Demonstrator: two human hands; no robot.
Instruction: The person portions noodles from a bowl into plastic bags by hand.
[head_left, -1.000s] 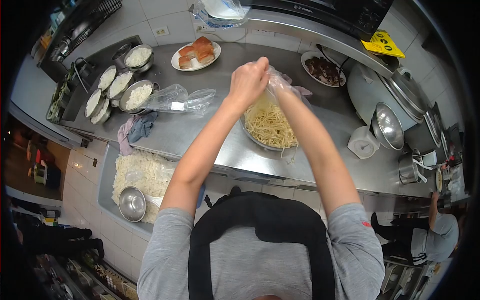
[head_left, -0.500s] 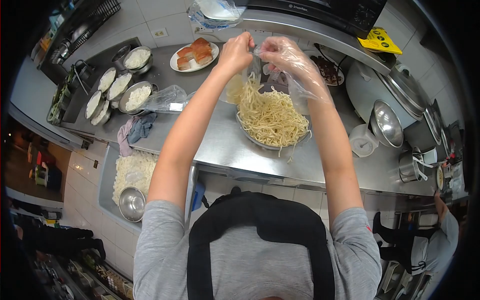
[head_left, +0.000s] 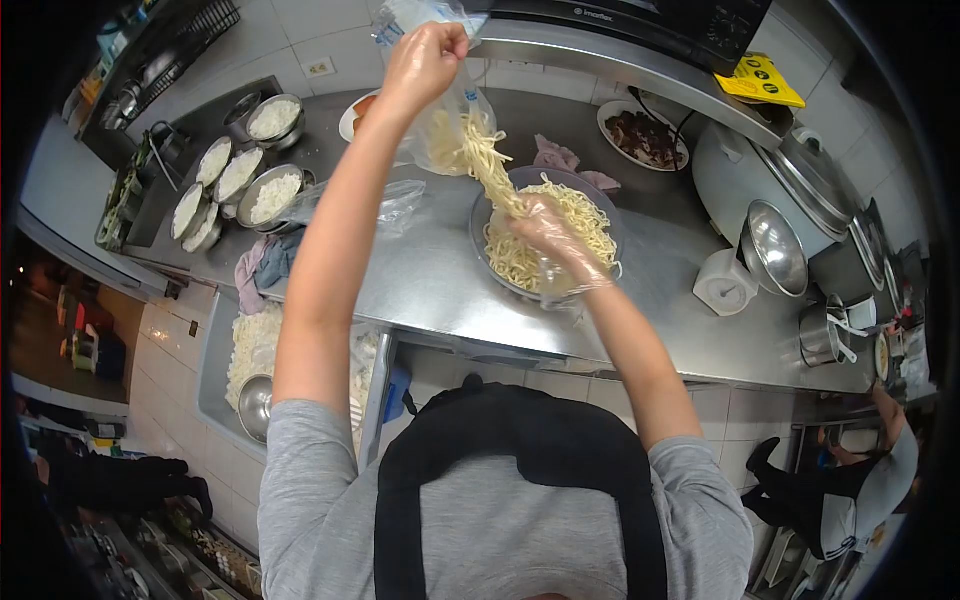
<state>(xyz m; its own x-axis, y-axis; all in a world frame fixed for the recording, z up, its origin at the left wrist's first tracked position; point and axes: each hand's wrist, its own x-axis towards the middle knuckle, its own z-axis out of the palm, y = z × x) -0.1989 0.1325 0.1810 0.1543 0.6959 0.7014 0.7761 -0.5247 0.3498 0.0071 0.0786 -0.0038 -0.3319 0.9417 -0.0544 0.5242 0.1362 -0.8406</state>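
Observation:
My left hand (head_left: pixel 425 65) is raised high and closed on the top of a clear plastic bag (head_left: pixel 440 135). Pale noodles (head_left: pixel 485 155) hang from the bag's mouth down into a wide bowl (head_left: pixel 481 240) heaped with more of them. Inside a loose clear plastic glove, my right hand (head_left: pixel 545 222) closes around the lower end of that hanging strand, just over the heap. Its fingertips are partly hidden among the noodles.
Several metal bowls of rice (head_left: pixel 275 195) stand at the left, beside cloths (head_left: pixel 275 260). A bin of rice (head_left: pixel 255 335) sits below the counter. At the right are a plate of dark pieces (head_left: pixel 645 140), a scale (head_left: pixel 725 285) and a large cooker (head_left: pixel 740 180). Other people stand behind.
My left hand has risen to the left with the bag. My right hand has come down from the bag to the bowl and taken hold of noodles.

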